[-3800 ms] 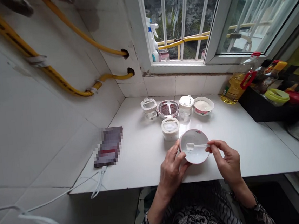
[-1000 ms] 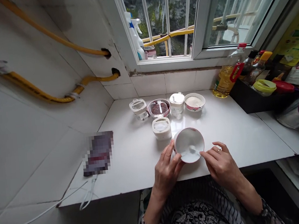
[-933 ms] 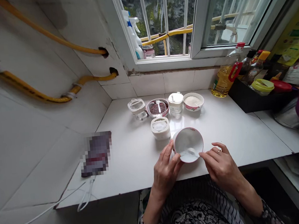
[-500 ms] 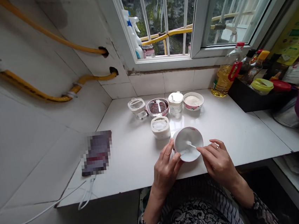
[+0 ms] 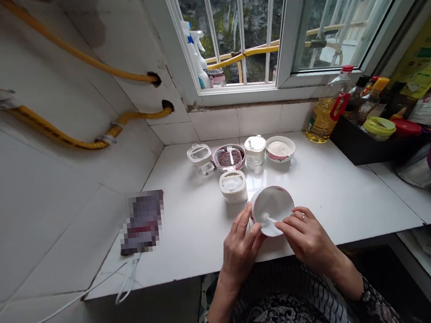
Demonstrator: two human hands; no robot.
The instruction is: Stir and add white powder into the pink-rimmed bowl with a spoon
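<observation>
My left hand (image 5: pixel 241 253) grips the left rim of a small white bowl (image 5: pixel 276 201) with a pink-patterned edge, tilting it up towards me. My right hand (image 5: pixel 307 239) pinches a small white spoon (image 5: pixel 269 221) whose bowl rests in a little white powder at the near side. Just behind my left hand stands a square white container (image 5: pixel 233 186) of white contents. Further back are a lidded glass jar (image 5: pixel 200 155), a glass bowl of dark red paste (image 5: pixel 229 157), a white-lidded jar (image 5: pixel 255 150) and a bowl of white powder (image 5: pixel 280 147).
All this stands on a white tiled counter (image 5: pixel 330 206). To the left lies a pixelated phone (image 5: pixel 143 222) with a white cable. A cooking oil bottle (image 5: pixel 323 118) and a black tray of bottles (image 5: pixel 366 142) stand at the back right, below a barred window (image 5: pixel 241 32).
My right hand has moved left, closer to the bowl, and the spoon now sits further left in it. The view has shifted slightly since the earliest frame.
</observation>
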